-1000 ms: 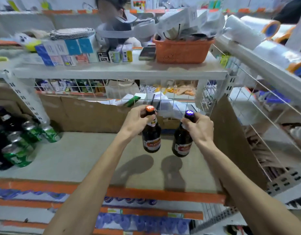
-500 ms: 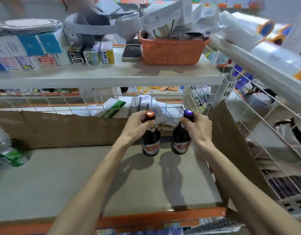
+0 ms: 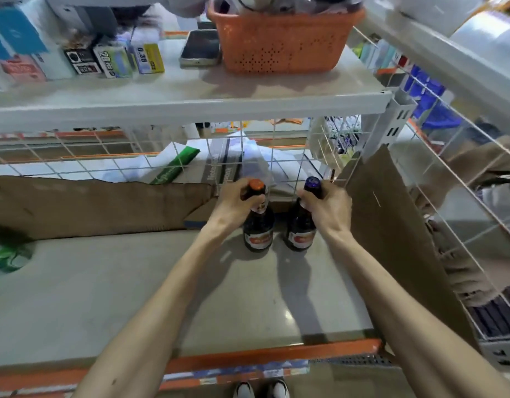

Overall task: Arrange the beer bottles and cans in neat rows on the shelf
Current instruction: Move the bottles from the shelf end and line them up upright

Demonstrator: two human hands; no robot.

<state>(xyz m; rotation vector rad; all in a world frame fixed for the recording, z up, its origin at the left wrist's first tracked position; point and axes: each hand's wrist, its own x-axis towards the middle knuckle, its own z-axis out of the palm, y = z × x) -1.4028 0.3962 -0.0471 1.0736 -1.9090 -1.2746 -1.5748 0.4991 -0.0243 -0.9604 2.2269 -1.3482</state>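
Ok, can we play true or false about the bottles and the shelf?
1. The left hand and right hand each hold a dark bottle by the neck. True.
2. Both bottles have orange caps. False: the left hand's bottle has an orange cap, the right hand's bottle a purple one.
3. The bottles lie on their sides. False: both are upright.
4. An orange basket sits on the upper shelf. True.
5. A phone lies beside the basket. True.

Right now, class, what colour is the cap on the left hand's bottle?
Orange cap, head view.
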